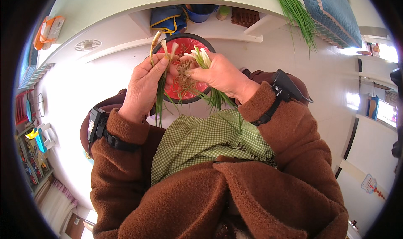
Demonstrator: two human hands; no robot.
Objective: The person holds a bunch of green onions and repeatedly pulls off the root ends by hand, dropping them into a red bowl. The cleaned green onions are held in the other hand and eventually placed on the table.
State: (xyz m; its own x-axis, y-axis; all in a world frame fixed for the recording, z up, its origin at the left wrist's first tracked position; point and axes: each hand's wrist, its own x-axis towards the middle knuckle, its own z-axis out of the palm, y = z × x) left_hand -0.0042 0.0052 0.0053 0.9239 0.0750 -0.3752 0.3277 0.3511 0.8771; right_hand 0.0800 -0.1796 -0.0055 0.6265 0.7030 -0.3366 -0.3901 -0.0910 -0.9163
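Here, a few green onion stalks (160,86) are gripped in the left hand (142,86), the fingers closed round them just below the white bulb ends. The long axis of these stalks runs nearly up and down in the picture: the white ends point away from the person, toward the red basin (184,46), and the green leaves hang down toward the green checked apron (210,138). A second small bunch of green onions (203,60) is clasped in the right hand (220,75); its white ends point up and slightly left, while its leaves trail down and to the right past the wrist. A tangle of brownish roots (182,73) is pinched between the two hands, directly above the basin. The basin is seen on the pale floor (84,92). A loose sheaf of long green leaves (296,12) is laid on the counter (126,0) at the upper right.
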